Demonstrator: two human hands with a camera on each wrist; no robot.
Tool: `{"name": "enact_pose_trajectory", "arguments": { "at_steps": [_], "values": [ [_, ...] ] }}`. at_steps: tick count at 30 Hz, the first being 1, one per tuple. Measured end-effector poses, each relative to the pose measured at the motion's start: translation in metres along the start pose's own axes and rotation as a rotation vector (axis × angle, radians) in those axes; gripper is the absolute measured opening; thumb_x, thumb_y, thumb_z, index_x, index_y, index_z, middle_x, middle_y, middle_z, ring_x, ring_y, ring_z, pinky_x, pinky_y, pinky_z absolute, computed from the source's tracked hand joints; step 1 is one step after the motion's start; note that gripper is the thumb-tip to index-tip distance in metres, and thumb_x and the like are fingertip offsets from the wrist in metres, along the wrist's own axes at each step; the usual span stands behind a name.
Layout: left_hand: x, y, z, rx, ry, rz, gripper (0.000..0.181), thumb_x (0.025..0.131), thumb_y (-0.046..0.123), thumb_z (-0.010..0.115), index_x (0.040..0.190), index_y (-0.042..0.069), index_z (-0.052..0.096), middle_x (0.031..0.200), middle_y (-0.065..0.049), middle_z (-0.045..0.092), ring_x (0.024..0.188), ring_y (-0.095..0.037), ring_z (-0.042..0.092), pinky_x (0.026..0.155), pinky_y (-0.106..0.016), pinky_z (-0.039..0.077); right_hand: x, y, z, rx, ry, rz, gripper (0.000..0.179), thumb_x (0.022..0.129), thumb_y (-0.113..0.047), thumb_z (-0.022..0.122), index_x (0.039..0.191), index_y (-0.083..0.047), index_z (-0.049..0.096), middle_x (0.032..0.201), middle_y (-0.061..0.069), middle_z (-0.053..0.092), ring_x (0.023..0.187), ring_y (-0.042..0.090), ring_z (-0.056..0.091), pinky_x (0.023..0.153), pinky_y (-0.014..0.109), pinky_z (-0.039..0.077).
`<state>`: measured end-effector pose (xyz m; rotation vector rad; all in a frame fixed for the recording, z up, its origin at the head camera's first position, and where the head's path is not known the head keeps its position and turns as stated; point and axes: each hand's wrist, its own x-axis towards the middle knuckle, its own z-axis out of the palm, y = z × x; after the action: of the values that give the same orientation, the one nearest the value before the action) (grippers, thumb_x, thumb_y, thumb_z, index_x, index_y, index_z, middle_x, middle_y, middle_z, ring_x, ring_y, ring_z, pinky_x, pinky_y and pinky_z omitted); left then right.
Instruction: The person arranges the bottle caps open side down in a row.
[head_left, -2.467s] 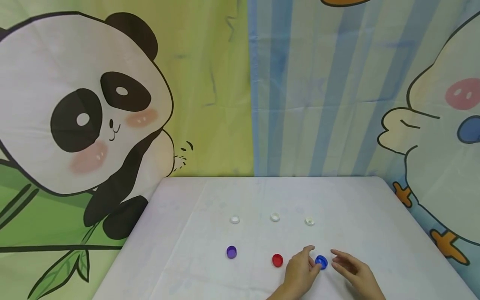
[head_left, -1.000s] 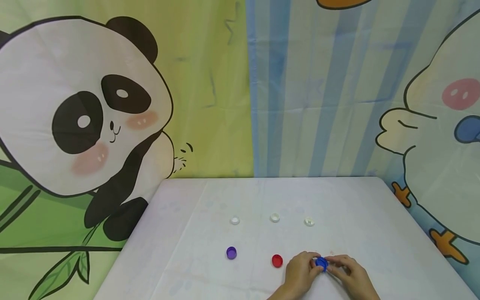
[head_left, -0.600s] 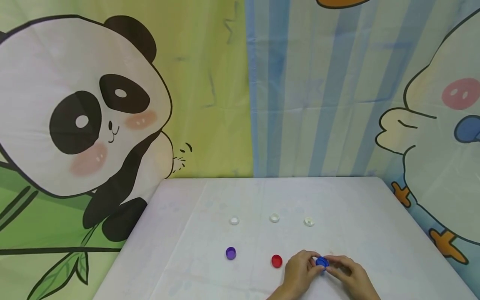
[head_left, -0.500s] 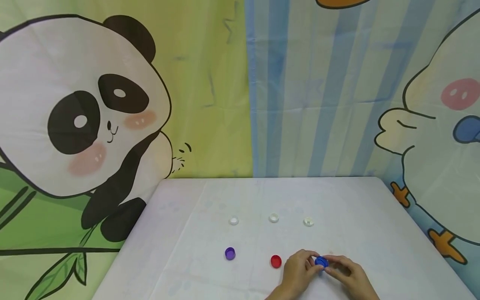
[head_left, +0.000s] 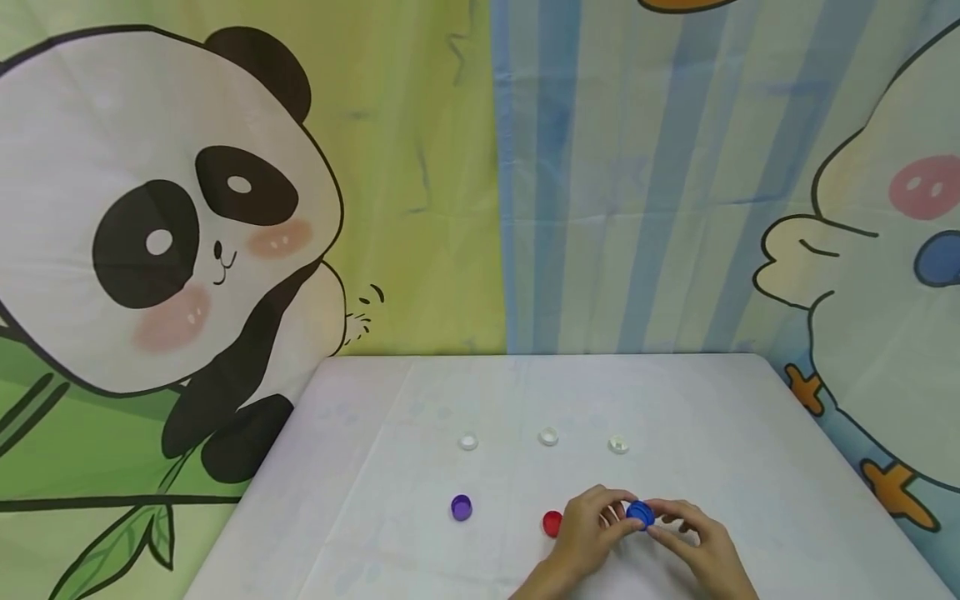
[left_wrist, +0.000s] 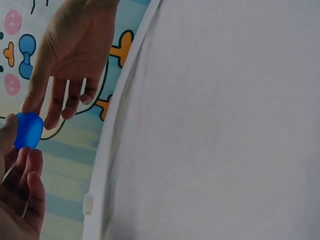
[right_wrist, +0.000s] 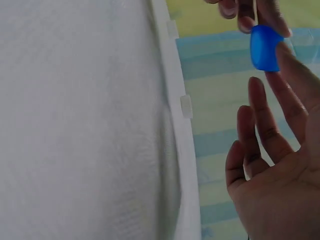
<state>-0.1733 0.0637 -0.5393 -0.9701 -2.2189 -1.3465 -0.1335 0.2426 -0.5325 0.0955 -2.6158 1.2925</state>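
A small round blue cap (head_left: 640, 515) is held off the table between both hands, ridged side facing the head camera. My left hand (head_left: 588, 529) pinches its left side with thumb and forefinger. From the right, my right hand (head_left: 701, 537) pinches it in the same way. Both wrist views show the blue cap (left_wrist: 29, 131) raised above the table edge; its side appears smooth in the right wrist view. Beside the left hand lies a red cap (head_left: 552, 523), partly covered by that hand. Farther left rests a purple cap (head_left: 461, 507), hollow side up.
Three small white caps stand in a row behind: a left one (head_left: 468, 441), a middle one (head_left: 548, 437) and a right one (head_left: 618, 444). They lie on a white-covered table (head_left: 375, 542). A printed panda and striped curtain (head_left: 585, 208) hang behind the far edge.
The right hand came in from the right and took hold of the blue cap beside the left hand. Both hands have since raised it slightly, and the left hand now overlaps the red cap.
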Motion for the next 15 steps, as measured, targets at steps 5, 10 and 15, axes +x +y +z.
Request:
{"name": "enact_pose_trajectory", "arguments": {
  "at_steps": [5,10,15],
  "values": [
    [0.011,0.008,-0.021,-0.022,-0.004,0.053,0.025,0.081,0.031,0.063,0.100,0.015,0.064,0.070,0.006,0.056,0.062,0.009,0.048,0.055,-0.002,0.039,0.006,-0.020,-0.004,-0.040,0.038,-0.067,0.027,0.077,-0.026,0.070,0.102,-0.025,0.064,0.096,-0.012,0.062,0.083,0.008,0.049,0.068,0.025,0.040],
    [0.020,0.017,-0.041,-0.037,-0.012,0.072,0.025,0.081,0.029,0.063,0.102,0.015,0.064,0.072,0.006,0.057,0.064,0.006,0.049,0.055,-0.003,0.040,0.012,-0.040,-0.008,-0.020,0.084,-0.196,0.033,0.072,-0.013,0.074,0.103,-0.018,0.065,0.095,-0.007,0.062,0.084,0.006,0.047,0.069,0.019,0.037],
    [0.031,0.039,-0.067,-0.088,0.008,0.097,0.025,0.078,0.017,0.069,0.101,0.008,0.065,0.072,-0.001,0.058,0.064,-0.002,0.052,0.055,-0.006,0.041,0.016,-0.065,-0.015,-0.002,0.095,-0.286,0.038,0.070,-0.010,0.075,0.106,-0.019,0.064,0.097,-0.008,0.061,0.088,0.003,0.047,0.072,0.017,0.037]
  ]
}}
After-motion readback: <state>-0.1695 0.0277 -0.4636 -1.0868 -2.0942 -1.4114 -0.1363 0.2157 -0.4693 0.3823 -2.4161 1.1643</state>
